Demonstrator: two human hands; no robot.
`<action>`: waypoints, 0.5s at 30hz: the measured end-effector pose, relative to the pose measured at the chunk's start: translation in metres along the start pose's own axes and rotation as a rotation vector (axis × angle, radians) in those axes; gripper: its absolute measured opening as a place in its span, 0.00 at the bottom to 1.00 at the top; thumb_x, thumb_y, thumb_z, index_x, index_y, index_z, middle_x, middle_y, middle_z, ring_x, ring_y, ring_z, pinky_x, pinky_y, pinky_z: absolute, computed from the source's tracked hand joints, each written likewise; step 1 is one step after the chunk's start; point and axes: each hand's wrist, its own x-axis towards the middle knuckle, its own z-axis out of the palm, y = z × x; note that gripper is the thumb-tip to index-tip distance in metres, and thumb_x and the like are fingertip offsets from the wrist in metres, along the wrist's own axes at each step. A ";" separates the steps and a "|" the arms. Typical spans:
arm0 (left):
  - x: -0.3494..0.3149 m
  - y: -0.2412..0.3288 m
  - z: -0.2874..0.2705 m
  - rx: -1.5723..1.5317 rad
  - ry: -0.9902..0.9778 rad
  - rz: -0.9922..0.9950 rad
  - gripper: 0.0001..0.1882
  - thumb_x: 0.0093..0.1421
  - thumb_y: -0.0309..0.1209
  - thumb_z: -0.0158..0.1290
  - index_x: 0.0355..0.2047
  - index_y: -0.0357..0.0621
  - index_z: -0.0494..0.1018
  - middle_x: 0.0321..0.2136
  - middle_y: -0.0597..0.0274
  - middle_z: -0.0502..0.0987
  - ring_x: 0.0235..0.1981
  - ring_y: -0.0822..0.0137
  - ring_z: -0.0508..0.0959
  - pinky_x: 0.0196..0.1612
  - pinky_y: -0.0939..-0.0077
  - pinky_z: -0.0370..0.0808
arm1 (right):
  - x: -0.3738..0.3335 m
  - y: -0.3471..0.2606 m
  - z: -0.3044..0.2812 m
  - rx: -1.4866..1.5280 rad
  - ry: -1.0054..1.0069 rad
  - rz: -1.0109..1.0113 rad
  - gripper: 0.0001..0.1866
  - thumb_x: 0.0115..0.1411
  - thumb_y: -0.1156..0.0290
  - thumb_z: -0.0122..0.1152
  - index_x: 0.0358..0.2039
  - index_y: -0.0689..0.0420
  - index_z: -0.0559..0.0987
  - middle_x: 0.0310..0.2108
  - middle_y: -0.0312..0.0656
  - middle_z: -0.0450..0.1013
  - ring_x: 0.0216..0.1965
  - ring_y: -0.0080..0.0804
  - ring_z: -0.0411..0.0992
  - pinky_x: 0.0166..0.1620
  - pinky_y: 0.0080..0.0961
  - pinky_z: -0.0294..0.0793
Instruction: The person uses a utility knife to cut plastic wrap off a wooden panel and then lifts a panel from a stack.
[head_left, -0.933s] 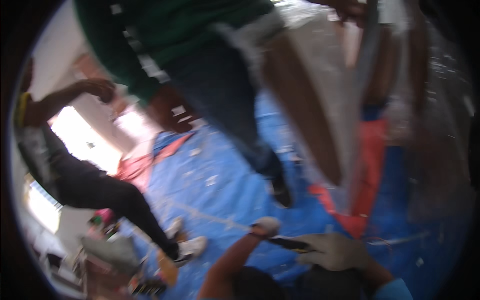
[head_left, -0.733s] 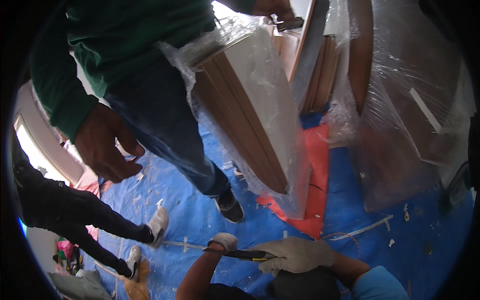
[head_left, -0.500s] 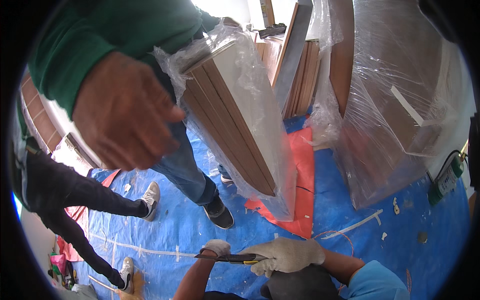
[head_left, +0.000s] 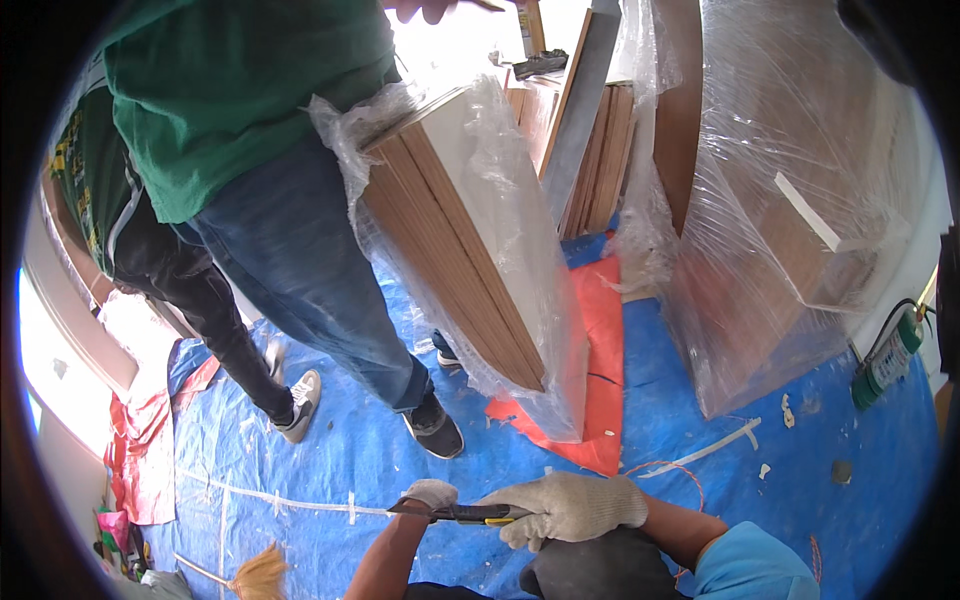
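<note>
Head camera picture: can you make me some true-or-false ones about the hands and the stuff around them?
1. The left hand and the right hand both wear pale work gloves. True.
2. The right hand grips a hammer. False: it grips a utility knife with a yellow and black handle, and the left hand's fingers close on its front end.
3. A blue sheet covers the floor. True.
4. The leaning stack of boards is bare wood. False: it is wrapped in clear plastic film.
5. The person in the green top wears shorts. False: that person wears long blue jeans.
</note>
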 end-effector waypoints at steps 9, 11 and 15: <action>-0.005 0.003 0.008 -0.105 -0.034 -0.049 0.16 0.60 0.36 0.54 0.42 0.41 0.85 0.39 0.43 0.85 0.43 0.44 0.86 0.46 0.51 0.81 | 0.000 -0.001 -0.007 -0.102 0.000 -0.086 0.30 0.72 0.61 0.61 0.70 0.54 0.67 0.43 0.45 0.80 0.34 0.28 0.80 0.42 0.29 0.80; -0.002 0.008 -0.003 -0.106 -0.146 -0.022 0.17 0.61 0.35 0.53 0.45 0.44 0.84 0.40 0.44 0.86 0.43 0.46 0.86 0.46 0.52 0.81 | 0.002 0.006 -0.007 -0.238 0.034 -0.204 0.29 0.72 0.60 0.61 0.70 0.54 0.68 0.44 0.46 0.81 0.34 0.32 0.81 0.42 0.31 0.80; 0.003 0.022 -0.041 -0.470 -0.358 -0.140 0.25 0.62 0.34 0.49 0.59 0.53 0.79 0.40 0.51 0.87 0.43 0.51 0.86 0.50 0.59 0.81 | -0.011 0.000 -0.003 -0.659 0.096 -0.263 0.26 0.71 0.59 0.60 0.66 0.54 0.71 0.45 0.47 0.82 0.39 0.43 0.83 0.43 0.36 0.80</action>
